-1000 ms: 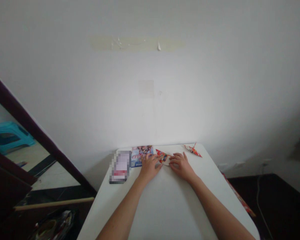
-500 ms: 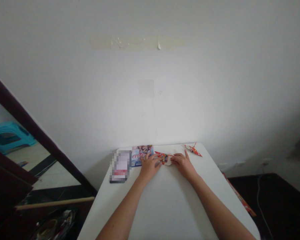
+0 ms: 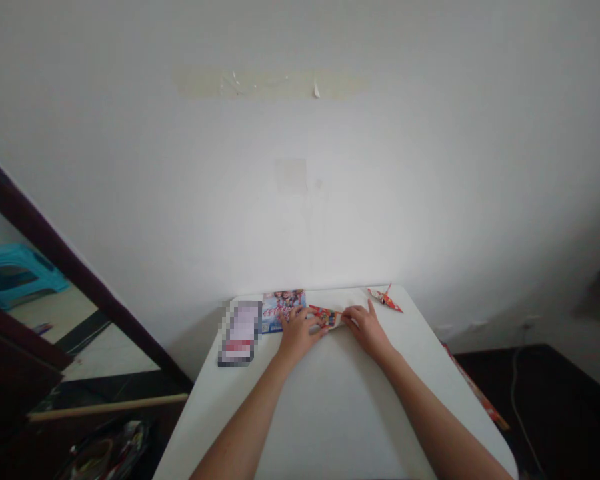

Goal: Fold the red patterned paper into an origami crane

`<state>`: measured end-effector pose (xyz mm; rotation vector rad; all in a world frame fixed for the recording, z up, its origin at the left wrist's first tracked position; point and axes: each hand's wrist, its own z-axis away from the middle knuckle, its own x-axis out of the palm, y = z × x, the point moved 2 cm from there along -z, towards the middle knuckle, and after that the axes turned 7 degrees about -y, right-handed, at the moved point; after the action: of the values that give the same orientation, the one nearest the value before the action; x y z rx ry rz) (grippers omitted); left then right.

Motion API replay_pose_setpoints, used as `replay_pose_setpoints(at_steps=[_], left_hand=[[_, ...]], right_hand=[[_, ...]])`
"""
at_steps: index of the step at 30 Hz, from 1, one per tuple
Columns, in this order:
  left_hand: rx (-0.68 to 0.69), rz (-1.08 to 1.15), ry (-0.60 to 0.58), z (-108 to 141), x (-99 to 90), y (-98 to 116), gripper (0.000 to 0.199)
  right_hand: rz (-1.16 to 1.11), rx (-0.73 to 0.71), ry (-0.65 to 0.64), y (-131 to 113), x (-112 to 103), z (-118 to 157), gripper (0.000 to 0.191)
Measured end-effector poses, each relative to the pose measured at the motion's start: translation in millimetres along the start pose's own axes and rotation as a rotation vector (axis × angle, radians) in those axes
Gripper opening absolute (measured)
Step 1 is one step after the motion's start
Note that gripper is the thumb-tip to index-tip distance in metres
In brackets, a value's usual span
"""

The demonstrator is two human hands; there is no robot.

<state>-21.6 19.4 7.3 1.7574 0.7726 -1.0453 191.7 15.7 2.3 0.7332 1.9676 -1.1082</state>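
Observation:
A small folded paper (image 3: 329, 316), red and patterned with a pale part, lies on the white table (image 3: 340, 413) between my hands. My left hand (image 3: 299, 335) rests at its left side, fingers spread, some over the edge of a colourful printed sheet (image 3: 277, 303). My right hand (image 3: 366, 327) pinches the paper's right end between thumb and fingers. Beyond that hand, at the table's back right, sits a red and white folded paper crane (image 3: 386, 299).
A phone-like device (image 3: 243, 333), its picture blurred, lies on the table's left side. The wall (image 3: 310, 233) rises directly behind the table. Left of the table are a mirror-like panel showing a blue stool (image 3: 23, 277) and a dark bag (image 3: 107, 453).
The folded paper's pale lower part shows less and its shape looks narrower. My right fingers have shifted slightly on its right end. My left hand stays nearly in place.

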Motion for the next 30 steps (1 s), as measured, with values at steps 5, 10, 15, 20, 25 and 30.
replay_pose_setpoints(at_steps=[5, 10, 15, 20, 25, 30], left_hand=[[-0.029, 0.03, -0.009, 0, 0.0, 2, 0.016], [-0.045, 0.028, -0.012, -2, 2.4, 1, 0.016], [-0.057, 0.042, -0.025, -2, 3.6, 0, 0.016], [-0.044, 0.041, -0.029, 0, 1.1, 1, 0.015], [0.026, 0.055, -0.07, 1, -3.3, 5, 0.015], [0.038, 0.075, -0.1, 1, -2.7, 6, 0.013]], right_hand=[[-0.03, 0.006, 0.017, -3, 1, 1, 0.021], [-0.073, 0.034, -0.002, 4, -1, 1, 0.023], [-0.056, 0.055, -0.027, 9, -6, 1, 0.021], [-0.013, 0.075, -0.026, 8, -7, 1, 0.018], [-0.039, 0.113, -0.025, 8, -7, 1, 0.019], [-0.05, 0.159, 0.007, 7, -8, 2, 0.021]])
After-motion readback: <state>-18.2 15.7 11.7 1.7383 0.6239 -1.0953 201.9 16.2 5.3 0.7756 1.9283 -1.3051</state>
